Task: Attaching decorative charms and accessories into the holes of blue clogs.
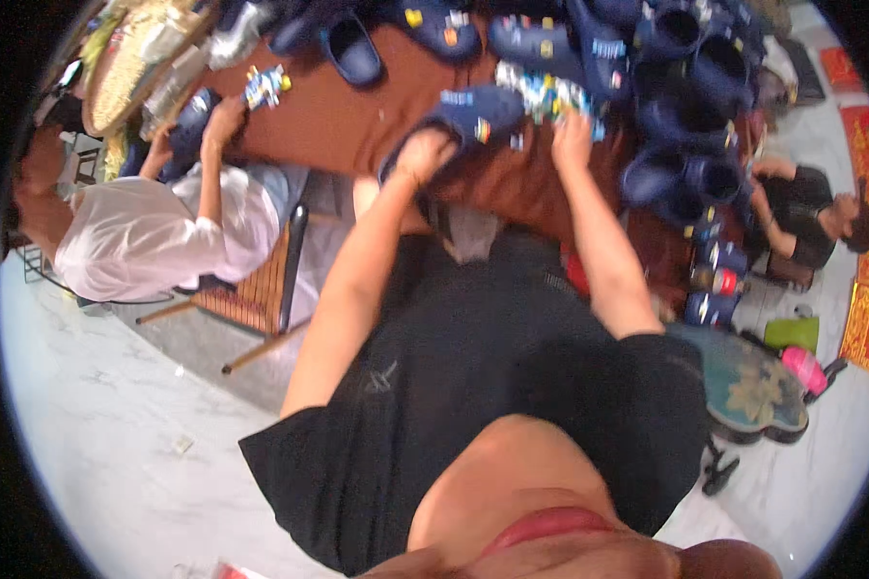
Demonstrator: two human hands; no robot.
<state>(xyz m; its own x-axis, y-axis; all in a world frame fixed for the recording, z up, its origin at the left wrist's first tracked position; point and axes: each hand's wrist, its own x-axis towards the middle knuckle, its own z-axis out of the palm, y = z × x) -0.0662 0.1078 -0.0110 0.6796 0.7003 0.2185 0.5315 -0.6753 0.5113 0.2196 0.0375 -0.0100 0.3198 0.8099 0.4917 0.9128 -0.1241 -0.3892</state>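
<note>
My left hand (427,154) reaches into the opening of a navy blue clog (490,112) and grips it, its toe pointing to the far right. Small coloured charms sit on the clog's upper. At the near edge of a pile of small blue, white and yellow charms (541,93) is my right hand (573,142). Its fingers are drawn together at the pile, and whatever they pinch is too small and blurred to tell. Both hands are over a table with a brown cloth (309,125).
Many navy clogs (681,116) crowd the table's far and right sides. To the left, a person in white (164,227) sits on a chair (251,289), handling another clog beside a smaller charm pile (266,87). A person in black (806,212) is at right. A flower-patterned stool (753,386) stands near my right.
</note>
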